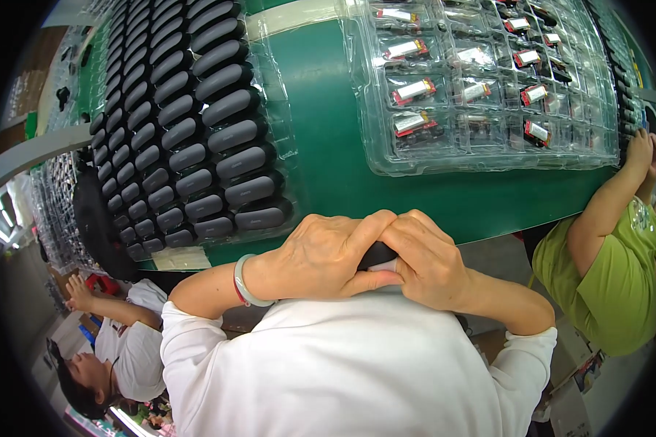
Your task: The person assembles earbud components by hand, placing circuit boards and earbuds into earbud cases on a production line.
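Both of my hands meet close to my body, by the near edge of the green table (pixel 324 146). Between them is a small dark rounded case (pixel 376 256) with a pale part showing along its lower side. My left hand (pixel 321 251) is closed on the case from the left, its thumb stretched along the lower side. My right hand (pixel 431 262) wraps it from the right, fingers bent over the top. Most of the case is hidden by my fingers, so I cannot tell whether it matches the dark oblong cases (pixel 237 131) lying in rows to the left.
A clear plastic tray (pixel 386 166) with compartments, several holding small red, white and black parts (pixel 415 89), lies at the right. Pale tape (pixel 181 258) marks the table's near left edge. A person in green (pixel 598 277) works at the right; another in white (pixel 135 335) is at the left.
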{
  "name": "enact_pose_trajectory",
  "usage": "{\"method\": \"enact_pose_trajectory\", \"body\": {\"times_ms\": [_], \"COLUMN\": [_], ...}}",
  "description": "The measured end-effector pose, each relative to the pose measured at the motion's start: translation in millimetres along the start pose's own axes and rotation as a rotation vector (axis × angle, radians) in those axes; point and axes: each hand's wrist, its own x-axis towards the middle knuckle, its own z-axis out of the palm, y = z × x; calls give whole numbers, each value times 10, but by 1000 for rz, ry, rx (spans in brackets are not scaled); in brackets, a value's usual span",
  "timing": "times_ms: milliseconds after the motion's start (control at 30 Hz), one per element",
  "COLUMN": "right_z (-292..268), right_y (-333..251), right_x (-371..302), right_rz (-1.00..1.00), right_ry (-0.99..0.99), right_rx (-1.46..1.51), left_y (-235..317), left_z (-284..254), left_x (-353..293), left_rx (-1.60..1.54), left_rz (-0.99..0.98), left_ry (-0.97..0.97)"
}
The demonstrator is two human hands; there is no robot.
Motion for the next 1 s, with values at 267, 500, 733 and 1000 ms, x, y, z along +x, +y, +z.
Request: {"method": "enact_pose_trajectory", "body": {"times_ms": [267, 500, 733, 1000], "right_z": [-607, -679, -684, -711], "right_y": [-125, -140, -83, -151], "right_x": [455, 344, 329, 312], "right_rz": [607, 606, 677, 605], "right_ry": [-524, -290, -264, -159], "right_rx": [244, 430, 572, 771], "left_y": [67, 201, 221, 202], "left_z": [-109, -310, -296, -364], "left_x": [76, 29, 42, 58], "left_rx": [-476, -612, -371, -866], "left_rz": [-225, -271, -183, -495], "left_ry": [-282, -264, -138, -77]}}
